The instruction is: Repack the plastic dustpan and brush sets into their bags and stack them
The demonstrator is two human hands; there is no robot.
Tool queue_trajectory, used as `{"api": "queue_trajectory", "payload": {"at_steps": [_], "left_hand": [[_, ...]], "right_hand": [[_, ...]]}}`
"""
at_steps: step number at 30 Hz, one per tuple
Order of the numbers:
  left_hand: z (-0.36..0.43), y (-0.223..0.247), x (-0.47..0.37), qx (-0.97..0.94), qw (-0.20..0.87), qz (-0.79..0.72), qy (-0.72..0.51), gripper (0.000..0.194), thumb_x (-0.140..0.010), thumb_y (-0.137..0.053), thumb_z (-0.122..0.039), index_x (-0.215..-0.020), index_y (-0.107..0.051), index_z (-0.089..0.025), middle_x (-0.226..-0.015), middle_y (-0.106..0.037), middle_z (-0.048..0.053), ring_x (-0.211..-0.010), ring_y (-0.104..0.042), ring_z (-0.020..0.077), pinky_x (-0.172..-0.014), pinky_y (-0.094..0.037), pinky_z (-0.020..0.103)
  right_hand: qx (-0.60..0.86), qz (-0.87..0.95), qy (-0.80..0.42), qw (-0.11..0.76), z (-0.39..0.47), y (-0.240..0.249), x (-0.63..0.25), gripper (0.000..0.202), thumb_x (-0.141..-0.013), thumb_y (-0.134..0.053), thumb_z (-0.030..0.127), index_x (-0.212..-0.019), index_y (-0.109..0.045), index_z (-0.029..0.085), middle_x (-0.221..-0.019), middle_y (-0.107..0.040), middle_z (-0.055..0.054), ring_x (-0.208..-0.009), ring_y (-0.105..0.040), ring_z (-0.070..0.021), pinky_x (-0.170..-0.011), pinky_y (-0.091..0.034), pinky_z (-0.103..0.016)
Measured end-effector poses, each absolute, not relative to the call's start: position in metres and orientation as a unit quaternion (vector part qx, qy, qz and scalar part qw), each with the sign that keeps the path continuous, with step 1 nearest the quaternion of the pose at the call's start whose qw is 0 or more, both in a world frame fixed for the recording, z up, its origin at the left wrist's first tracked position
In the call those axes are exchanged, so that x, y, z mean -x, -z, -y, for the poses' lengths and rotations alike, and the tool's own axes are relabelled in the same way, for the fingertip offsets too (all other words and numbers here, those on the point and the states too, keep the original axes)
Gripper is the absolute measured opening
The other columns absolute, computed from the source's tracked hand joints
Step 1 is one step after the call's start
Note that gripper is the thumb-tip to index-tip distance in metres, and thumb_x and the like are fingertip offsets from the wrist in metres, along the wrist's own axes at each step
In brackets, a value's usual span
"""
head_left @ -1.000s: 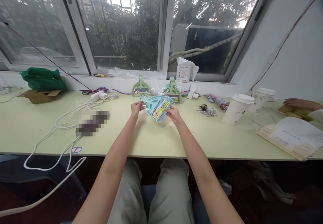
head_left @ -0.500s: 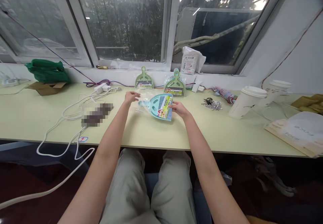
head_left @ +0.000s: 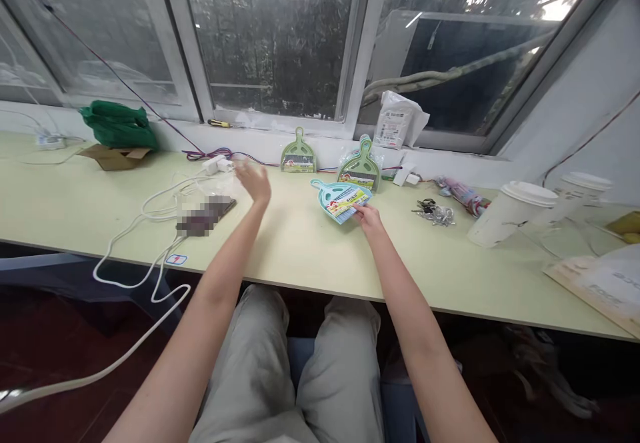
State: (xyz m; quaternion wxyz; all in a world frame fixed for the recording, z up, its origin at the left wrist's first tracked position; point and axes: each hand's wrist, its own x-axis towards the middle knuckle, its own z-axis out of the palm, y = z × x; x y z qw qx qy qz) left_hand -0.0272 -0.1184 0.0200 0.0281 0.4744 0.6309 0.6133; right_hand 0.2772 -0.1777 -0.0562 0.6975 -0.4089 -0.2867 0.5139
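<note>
My right hand (head_left: 369,218) grips a light-blue dustpan (head_left: 327,195) by its wide front edge, a little above the table. A small brush with blue bristles and a colourful printed label (head_left: 349,201) lies across the pan, whose handle points left. To the left, my left hand (head_left: 254,180) is raised with its fingers stretched out, slightly smeared by motion. Beside it, over the cables, a clear plastic bag (head_left: 229,187) shows faintly; whether the fingers touch it is hard to see. Behind stand a green wrapped dustpan set (head_left: 299,153) and a stack of similar sets (head_left: 361,166).
White cables (head_left: 145,220) and a dark blurred-out object (head_left: 205,216) lie at left, near a cardboard box (head_left: 115,158) and green bag (head_left: 119,125). Keys (head_left: 434,212), an umbrella-like bundle (head_left: 463,195), paper cups (head_left: 513,213) and a paper bag (head_left: 595,283) stand or lie at right.
The clear bag has come off the dustpan, and my left hand has moved left and opened. My right hand has shifted the dustpan slightly right. The view has turned a little left.
</note>
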Motion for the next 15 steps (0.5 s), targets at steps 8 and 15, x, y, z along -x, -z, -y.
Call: {"api": "queue_trajectory", "payload": {"at_steps": [8, 15], "left_hand": [[0.142, 0.03, -0.089, -0.522, 0.611, -0.395, -0.445, 0.038, -0.086, -0.055, -0.033, -0.121, -0.046, -0.02, -0.107, -0.066, 0.009, -0.083, -0.066, 0.0185, -0.076, -0.054, 0.034], [0.127, 0.04, -0.057, -0.505, 0.457, -0.487, -0.546, 0.026, -0.091, -0.041, -0.028, -0.111, -0.055, -0.017, -0.107, -0.064, 0.009, -0.095, -0.061, 0.0173, -0.076, -0.049, 0.029]], "right_hand": [[0.41, 0.329, -0.51, 0.681, 0.183, 0.047, -0.266, 0.014, -0.077, -0.062, 0.005, -0.088, -0.064, 0.013, -0.077, -0.073, -0.004, -0.072, -0.071, -0.0149, -0.073, -0.061, -0.028], [0.505, 0.252, -0.437, 0.7, 0.178, 0.05, -0.301, 0.005, -0.085, -0.059, 0.016, -0.087, -0.059, 0.012, -0.065, -0.069, -0.004, -0.062, -0.069, -0.0125, -0.066, -0.06, -0.021]]}}
